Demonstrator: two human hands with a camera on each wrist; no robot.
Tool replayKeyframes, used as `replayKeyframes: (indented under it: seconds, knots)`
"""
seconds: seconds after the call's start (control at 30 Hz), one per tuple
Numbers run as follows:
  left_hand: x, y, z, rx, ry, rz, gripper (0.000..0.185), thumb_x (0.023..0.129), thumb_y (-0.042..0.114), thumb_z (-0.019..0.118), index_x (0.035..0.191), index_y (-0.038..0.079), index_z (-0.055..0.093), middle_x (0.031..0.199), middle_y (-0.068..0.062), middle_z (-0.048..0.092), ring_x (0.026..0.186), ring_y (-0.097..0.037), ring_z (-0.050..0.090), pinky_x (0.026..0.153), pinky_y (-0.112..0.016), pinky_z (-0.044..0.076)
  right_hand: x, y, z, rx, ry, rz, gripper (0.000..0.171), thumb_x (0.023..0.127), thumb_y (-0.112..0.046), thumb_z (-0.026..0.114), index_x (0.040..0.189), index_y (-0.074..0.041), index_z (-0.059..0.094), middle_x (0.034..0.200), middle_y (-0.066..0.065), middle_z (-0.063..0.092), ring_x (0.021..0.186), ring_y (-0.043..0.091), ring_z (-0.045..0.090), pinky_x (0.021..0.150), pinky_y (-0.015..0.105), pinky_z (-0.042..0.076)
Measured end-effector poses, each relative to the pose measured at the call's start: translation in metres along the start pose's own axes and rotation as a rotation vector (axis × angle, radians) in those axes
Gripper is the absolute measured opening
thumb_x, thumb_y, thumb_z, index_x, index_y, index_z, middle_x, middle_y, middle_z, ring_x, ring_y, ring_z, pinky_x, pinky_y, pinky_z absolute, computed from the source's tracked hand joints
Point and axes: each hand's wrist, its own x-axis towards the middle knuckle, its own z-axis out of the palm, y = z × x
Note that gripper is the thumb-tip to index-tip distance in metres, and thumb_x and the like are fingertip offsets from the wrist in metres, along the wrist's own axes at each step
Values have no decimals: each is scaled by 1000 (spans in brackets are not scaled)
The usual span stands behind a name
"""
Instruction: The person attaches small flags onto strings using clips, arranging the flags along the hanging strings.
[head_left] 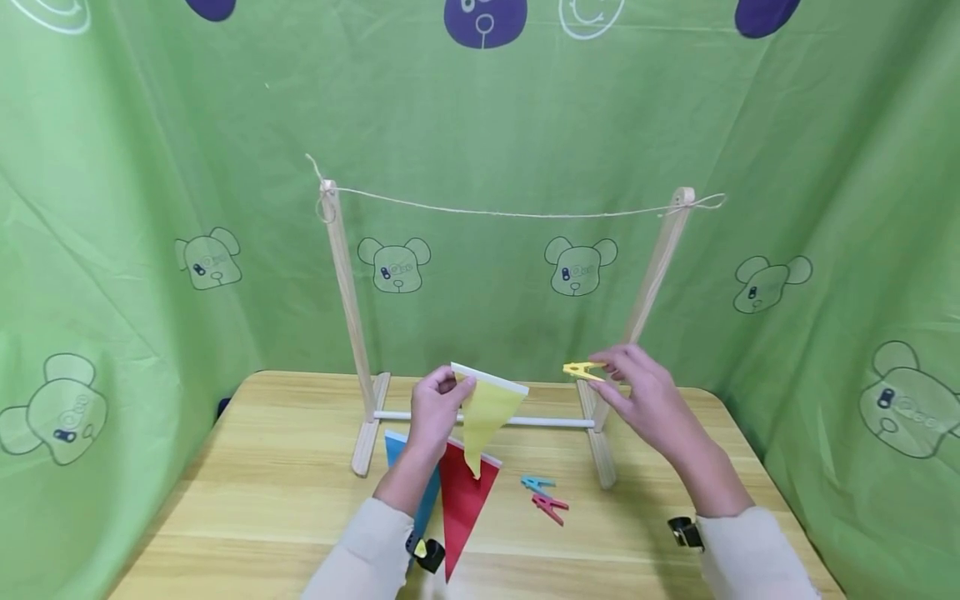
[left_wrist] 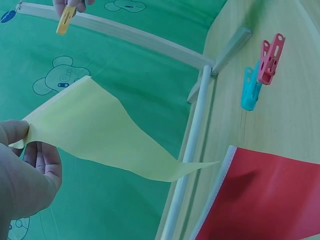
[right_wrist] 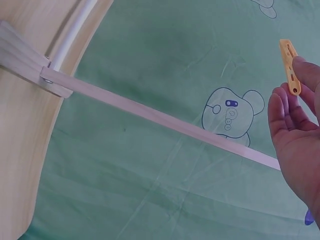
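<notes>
The left hand (head_left: 437, 406) pinches the top corner of a yellow pennant flag (head_left: 486, 414) between thumb and fingers (left_wrist: 46, 165), holding it raised above the surface (head_left: 285, 492) in front of the wooden frame (head_left: 347, 300). The right hand (head_left: 651, 398) grasps a yellow clothespin (head_left: 582, 370) at its fingertips, near the frame's right post and well below the string (head_left: 517, 213). A red flag (head_left: 463, 502), a blue flag (head_left: 395, 451), a blue clothespin (head_left: 537, 482) and a red clothespin (head_left: 551, 506) lie on the surface.
</notes>
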Motion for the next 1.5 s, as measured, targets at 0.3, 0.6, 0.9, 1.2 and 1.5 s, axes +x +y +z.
replayKeyframes:
  seconds: [0.3, 0.6, 0.9, 1.2, 1.5]
  knots:
    - [3, 8, 5, 1, -15, 22, 16, 90, 10, 79, 84, 5, 65, 74, 3, 52, 72, -12, 50, 61, -21, 46, 8, -3, -7, -31, 22, -25, 41, 85, -3, 82, 123, -3, 67, 113, 12, 67, 92, 25, 69, 78, 45, 62]
    - [6, 16, 15, -45, -4, 44, 15, 87, 5, 81, 84, 3, 66, 72, 4, 54, 71, -10, 52, 61, -20, 48, 16, -5, -15, -39, 77, -82, 40, 82, 0, 84, 118, -2, 68, 112, 11, 67, 90, 24, 69, 77, 42, 63]
    - [5, 28, 24, -73, -5, 50, 16, 88, 7, 81, 91, -4, 69, 75, 2, 60, 73, -10, 55, 65, -20, 50, 25, -9, -27, -38, 132, -127, 41, 78, 8, 84, 116, 0, 68, 108, 12, 67, 87, 24, 69, 75, 41, 62]
    - [9, 38, 31, -91, -2, 65, 12, 87, 7, 81, 92, 1, 73, 77, 3, 64, 73, -10, 58, 66, -20, 54, 36, -9, -44, -35, 117, -111, 41, 82, 5, 82, 119, 0, 67, 112, 11, 67, 92, 24, 68, 83, 17, 56]
    - [9, 47, 40, -110, -28, 104, 14, 87, 6, 81, 91, -4, 71, 73, 3, 58, 70, -10, 53, 63, -21, 50, 48, -9, -57, -25, 114, -45, 43, 83, 4, 81, 123, 0, 66, 110, 13, 67, 94, 26, 68, 85, 3, 45]
